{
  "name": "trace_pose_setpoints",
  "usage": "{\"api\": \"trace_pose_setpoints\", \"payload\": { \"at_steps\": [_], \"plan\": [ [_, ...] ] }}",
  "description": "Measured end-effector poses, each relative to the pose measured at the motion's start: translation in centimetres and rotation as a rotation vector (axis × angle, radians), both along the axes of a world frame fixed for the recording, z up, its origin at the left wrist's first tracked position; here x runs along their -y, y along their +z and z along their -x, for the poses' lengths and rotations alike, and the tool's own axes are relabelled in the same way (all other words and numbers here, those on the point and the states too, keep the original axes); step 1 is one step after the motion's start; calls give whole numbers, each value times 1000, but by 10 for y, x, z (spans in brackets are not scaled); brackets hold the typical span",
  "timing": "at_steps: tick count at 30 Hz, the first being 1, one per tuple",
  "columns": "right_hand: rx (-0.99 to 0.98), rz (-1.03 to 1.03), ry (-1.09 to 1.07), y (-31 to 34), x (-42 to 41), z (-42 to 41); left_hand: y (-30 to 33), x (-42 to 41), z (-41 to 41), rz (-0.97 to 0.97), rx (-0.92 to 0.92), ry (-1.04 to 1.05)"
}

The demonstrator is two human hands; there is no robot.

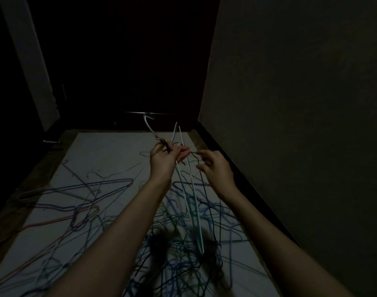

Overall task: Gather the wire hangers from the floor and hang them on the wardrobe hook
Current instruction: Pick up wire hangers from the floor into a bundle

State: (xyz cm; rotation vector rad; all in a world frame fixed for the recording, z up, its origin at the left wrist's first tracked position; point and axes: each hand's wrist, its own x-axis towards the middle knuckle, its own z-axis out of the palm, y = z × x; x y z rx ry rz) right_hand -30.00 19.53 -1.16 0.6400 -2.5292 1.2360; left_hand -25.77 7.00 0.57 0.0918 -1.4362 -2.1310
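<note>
Hangers of thin wire lie in a tangle on the pale floor, spread across it below and to both sides of the two raised arms; they are too many and too knotted in the dim light to count. They are slim bent wires in blue, purple, green, black, pinkish and white, most showing a triangular outline.

Both forearms reach forward above the floor. The left hand is lifted with its fingers curled round a small bunch of hangers, of which at least two can be made out: a white hanger, whose curved hook rises above the hand and whose long straight wires run down toward the pile, and a black hanger hanging just beside it. The right hand, close to the right of the left hand, has its fingers bent, with the fingertips at the black wire; whether they actually pinch it cannot be told.

Beyond the far edge of the floor stands a dark wardrobe with a thin shiny rail low on it
</note>
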Motion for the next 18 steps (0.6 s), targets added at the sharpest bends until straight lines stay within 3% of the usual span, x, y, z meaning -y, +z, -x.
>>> {"api": "trace_pose_setpoints", "payload": {
  "at_steps": [6, 18],
  "plan": [
    [178, 40, 103, -34, 23, -5, -12, 13, -15, 107, 88, -87],
    [566, 422, 107, -72, 87, -10, -49, 93, -40, 146, 301, -154]
  ]
}}
